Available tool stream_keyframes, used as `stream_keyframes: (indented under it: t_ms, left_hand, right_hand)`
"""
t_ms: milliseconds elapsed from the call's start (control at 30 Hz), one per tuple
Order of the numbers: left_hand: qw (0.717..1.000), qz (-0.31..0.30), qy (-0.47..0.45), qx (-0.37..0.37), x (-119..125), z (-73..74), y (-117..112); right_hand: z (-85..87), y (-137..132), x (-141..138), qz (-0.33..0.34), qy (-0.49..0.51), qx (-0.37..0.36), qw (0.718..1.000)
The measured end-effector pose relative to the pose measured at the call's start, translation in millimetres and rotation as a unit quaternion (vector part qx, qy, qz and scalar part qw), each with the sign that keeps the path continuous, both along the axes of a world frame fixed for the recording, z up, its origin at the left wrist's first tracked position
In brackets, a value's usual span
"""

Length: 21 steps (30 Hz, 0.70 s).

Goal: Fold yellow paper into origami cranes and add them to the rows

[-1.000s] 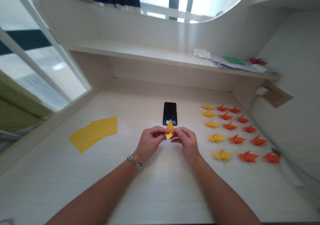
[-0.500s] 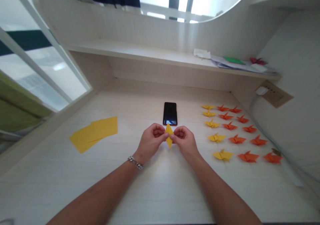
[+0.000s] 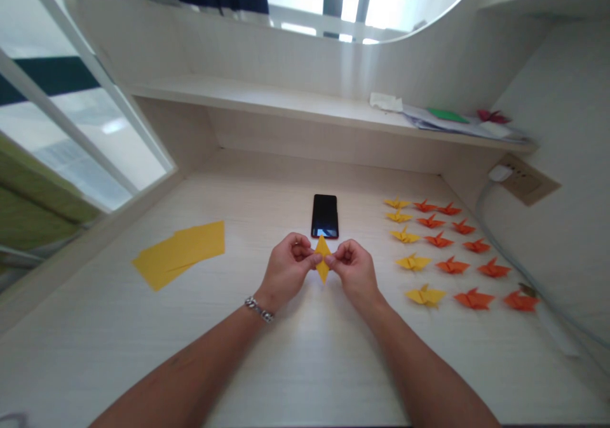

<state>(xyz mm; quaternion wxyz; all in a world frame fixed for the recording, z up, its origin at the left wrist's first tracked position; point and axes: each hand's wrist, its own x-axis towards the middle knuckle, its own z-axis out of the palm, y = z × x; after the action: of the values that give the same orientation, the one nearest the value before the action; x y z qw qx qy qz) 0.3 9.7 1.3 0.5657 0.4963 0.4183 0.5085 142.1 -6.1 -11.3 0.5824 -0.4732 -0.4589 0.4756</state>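
From the near edge of the counter [image 3: 309,371], the left forearm [image 3: 190,367] and right forearm [image 3: 424,361] slant inward. The left hand [image 3: 286,266] and right hand [image 3: 356,269] face each other slightly apart, thumbs [image 3: 311,262] extended inward, fingers [image 3: 300,240] curled, both in a pinch.

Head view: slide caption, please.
Left hand and right hand pinch a folded yellow paper near a phone, yellow and orange paper cranes at right.

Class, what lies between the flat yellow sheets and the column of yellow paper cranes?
In the head view: the black phone and, nearer the viewer, the left hand and right hand, pinching a folded yellow paper.
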Motion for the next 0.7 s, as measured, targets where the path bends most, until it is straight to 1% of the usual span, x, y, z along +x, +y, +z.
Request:
stream_keyframes:
  t_ms: [67, 133, 200, 267, 367, 467, 567, 633, 700]
  left_hand:
    - [1.0, 0.008, 0.012, 0.014, -1, -0.3, 0]
    - [0.999, 0.024, 0.033, 0.03, -1, -2.1, 0]
    - [0.996, 0.043, 0.061, 0.052, -2, -3.6, 0]
    - [0.991, 0.048, 0.098, 0.082, -2, -3.0, -2]
    - [0.98, 0.012, 0.152, 0.129, -2, 1.5, -7]
    - [0.972, -0.023, 0.177, 0.155, -1, 5.8, -12]
    - [0.972, -0.029, 0.169, 0.163, 1, 6.1, -13]
    - [0.974, -0.029, 0.154, 0.161, 1, 4.8, -12]
    - [0.977, -0.029, 0.142, 0.157, 2, 3.6, -11]
  right_hand:
    - [3.3, -3, -1, -0.007, -0.021, 0.01, 1.0]
    - [6.9, -6, -2, -0.031, -0.082, 0.037, 0.995]
    - [9.8, -9, -3, -0.055, -0.151, 0.067, 0.985]
    - [10.9, -9, -2, -0.046, -0.175, 0.072, 0.981]
    - [8.3, -5, 0, 0.009, -0.133, 0.036, 0.99]
    - [4.1, 1, 4, 0.047, -0.079, 0.016, 0.996]
    - [2.2, 3, 6, 0.079, -0.033, 0.011, 0.996]
    - [1.9, 3, 6, 0.094, -0.008, -0.011, 0.996]
    - [1.2, 3, 6, 0.093, 0.015, -0.042, 0.995]
